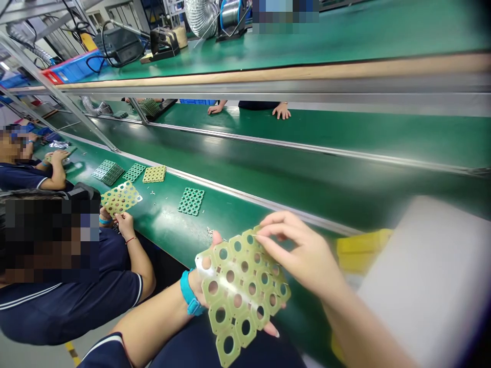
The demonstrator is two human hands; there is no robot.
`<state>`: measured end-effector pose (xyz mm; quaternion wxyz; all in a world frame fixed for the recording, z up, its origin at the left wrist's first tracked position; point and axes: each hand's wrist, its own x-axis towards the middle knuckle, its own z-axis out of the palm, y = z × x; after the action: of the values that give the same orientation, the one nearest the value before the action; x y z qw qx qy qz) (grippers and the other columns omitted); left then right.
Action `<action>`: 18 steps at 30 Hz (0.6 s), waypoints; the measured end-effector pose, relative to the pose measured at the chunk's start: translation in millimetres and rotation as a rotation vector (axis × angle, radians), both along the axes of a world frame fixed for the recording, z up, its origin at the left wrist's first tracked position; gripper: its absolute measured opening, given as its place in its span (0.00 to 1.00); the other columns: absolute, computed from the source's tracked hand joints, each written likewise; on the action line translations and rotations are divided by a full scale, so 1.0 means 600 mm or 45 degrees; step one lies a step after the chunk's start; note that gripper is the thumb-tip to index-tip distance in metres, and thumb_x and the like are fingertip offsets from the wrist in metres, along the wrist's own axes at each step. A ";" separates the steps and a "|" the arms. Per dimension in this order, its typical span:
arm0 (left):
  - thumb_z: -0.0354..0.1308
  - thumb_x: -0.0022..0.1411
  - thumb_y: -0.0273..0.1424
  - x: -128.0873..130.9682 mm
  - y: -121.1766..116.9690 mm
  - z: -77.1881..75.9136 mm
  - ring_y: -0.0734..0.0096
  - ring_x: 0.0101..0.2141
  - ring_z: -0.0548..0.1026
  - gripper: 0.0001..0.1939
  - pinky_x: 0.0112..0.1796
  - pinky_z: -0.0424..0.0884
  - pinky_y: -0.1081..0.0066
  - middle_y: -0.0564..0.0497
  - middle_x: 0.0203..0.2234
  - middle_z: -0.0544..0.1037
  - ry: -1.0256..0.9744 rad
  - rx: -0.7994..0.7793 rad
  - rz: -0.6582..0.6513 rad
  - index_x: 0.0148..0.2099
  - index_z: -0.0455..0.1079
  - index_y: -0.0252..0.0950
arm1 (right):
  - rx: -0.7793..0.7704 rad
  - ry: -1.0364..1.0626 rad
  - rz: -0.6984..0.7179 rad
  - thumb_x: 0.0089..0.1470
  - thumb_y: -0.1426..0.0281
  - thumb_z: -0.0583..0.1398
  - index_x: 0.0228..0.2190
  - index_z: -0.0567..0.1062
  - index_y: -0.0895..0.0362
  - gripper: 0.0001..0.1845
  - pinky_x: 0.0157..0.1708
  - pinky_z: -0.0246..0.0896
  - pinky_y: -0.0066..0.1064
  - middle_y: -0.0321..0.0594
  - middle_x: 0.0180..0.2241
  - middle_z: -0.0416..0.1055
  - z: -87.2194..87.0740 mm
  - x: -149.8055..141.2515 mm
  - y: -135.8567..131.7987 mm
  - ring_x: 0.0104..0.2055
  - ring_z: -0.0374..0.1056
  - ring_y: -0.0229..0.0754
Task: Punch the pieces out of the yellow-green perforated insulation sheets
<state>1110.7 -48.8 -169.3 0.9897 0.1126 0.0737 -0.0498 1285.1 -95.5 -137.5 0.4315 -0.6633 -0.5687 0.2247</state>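
We hold a yellow-green perforated sheet (241,291) over the green table (164,240). Our right hand's (303,255) fingers (268,237) pinch its upper edge; our left hand (195,289) grips from beneath, mostly hidden by the sheet. A blurred white block (422,286) at right is hard to make out; more sheets (191,201) lie along the table.

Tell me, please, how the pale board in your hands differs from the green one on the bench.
The pale yellow-green board is raised between the left hand and right hand, while the green board lies flat on the bench mat. The held board is paler than the darker green one. Both are grids of round holes.
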 end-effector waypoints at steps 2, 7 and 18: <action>0.40 0.44 0.68 -0.001 0.002 0.001 0.27 0.60 0.34 0.55 0.50 0.35 0.31 0.37 0.62 0.49 -0.005 0.017 -0.027 0.65 0.46 0.34 | 0.012 0.006 0.002 0.49 0.70 0.60 0.23 0.75 0.51 0.05 0.29 0.66 0.29 0.37 0.32 0.71 0.001 0.000 0.001 0.33 0.68 0.39; 0.42 0.41 0.69 -0.002 0.010 0.009 0.28 0.60 0.28 0.60 0.52 0.34 0.34 0.38 0.64 0.39 -0.026 0.066 -0.123 0.66 0.37 0.34 | 0.011 0.007 -0.002 0.49 0.71 0.60 0.23 0.74 0.51 0.05 0.29 0.65 0.28 0.36 0.32 0.71 -0.003 0.000 0.002 0.32 0.68 0.38; 0.38 0.46 0.67 -0.001 0.008 0.001 0.28 0.60 0.37 0.54 0.50 0.37 0.32 0.37 0.61 0.49 0.017 0.076 -0.040 0.65 0.45 0.35 | -0.036 -0.052 0.009 0.51 0.70 0.58 0.24 0.73 0.51 0.06 0.22 0.65 0.26 0.37 0.32 0.70 -0.005 -0.003 -0.004 0.33 0.69 0.40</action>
<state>1110.0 -43.8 -168.9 0.9844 0.1431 0.0801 -0.0640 1283.3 -97.7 -140.3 0.4094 -0.6719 -0.5764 0.2206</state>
